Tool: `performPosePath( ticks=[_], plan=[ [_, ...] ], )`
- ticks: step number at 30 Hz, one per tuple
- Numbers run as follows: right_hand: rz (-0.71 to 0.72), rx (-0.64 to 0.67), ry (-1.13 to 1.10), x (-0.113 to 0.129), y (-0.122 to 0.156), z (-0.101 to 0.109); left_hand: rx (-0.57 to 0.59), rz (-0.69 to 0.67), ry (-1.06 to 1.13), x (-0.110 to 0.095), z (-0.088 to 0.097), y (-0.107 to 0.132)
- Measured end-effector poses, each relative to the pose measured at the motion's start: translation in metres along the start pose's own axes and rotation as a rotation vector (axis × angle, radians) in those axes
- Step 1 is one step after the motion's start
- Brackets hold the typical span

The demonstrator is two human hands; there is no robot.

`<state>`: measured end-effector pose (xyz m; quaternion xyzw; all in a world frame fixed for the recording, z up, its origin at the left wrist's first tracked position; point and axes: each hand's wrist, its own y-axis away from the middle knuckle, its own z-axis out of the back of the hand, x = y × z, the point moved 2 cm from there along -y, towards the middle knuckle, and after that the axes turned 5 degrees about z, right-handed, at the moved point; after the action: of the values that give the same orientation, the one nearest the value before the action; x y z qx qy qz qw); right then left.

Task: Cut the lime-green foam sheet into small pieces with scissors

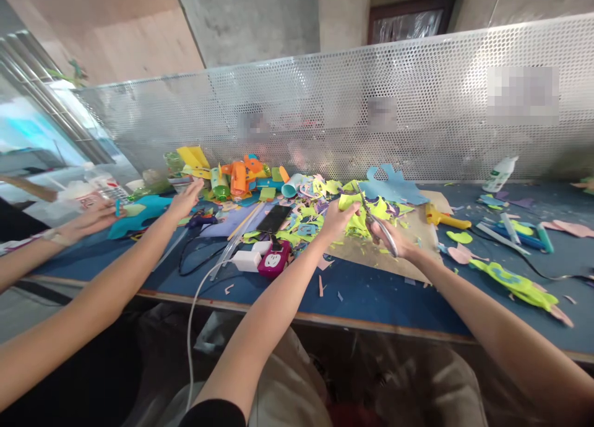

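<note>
My left hand (340,219) pinches a piece of yellow-green felt or foam sheet (349,201) over the middle of the table. In my right hand (388,238) is a pair of scissors (369,215), its blades pointing up and left beside the yellow-green piece. Whether the blades touch it I cannot tell. Beneath both hands lies a heap of yellow-green scraps (359,224), partly on a sheet of brown paper (371,257). Behind them rests a light blue cut-out sheet (394,185).
A yellow glue gun (445,218) lies right of the paper. A magenta power socket (275,260) with white plugs sits near the front edge, a phone (275,219) behind it. At left, another person's hands (185,198) work near a teal piece (142,216). A perforated metal screen (325,114) stands behind.
</note>
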<state>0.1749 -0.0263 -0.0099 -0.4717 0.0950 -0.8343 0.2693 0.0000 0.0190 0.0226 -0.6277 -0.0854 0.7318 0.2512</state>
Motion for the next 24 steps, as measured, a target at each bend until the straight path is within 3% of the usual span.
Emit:
performPosePath(
  ticks=[8, 12, 17, 24],
  plan=[
    [-0.062, -0.038, -0.054, 0.004, 0.003, 0.001, 0.049, 0.005, -0.020, -0.010, 0.007, 0.001],
    [-0.082, -0.082, 0.047, 0.003, 0.002, 0.006, 0.052, -0.006, -0.018, -0.014, 0.010, 0.002],
    [-0.094, -0.129, 0.184, -0.001, -0.002, 0.015, 0.021, 0.005, -0.019, -0.011, 0.010, 0.002],
    [-0.104, -0.069, 0.046, -0.005, 0.000, 0.012, -0.065, 0.019, 0.059, -0.003, 0.006, -0.001]
  ],
)
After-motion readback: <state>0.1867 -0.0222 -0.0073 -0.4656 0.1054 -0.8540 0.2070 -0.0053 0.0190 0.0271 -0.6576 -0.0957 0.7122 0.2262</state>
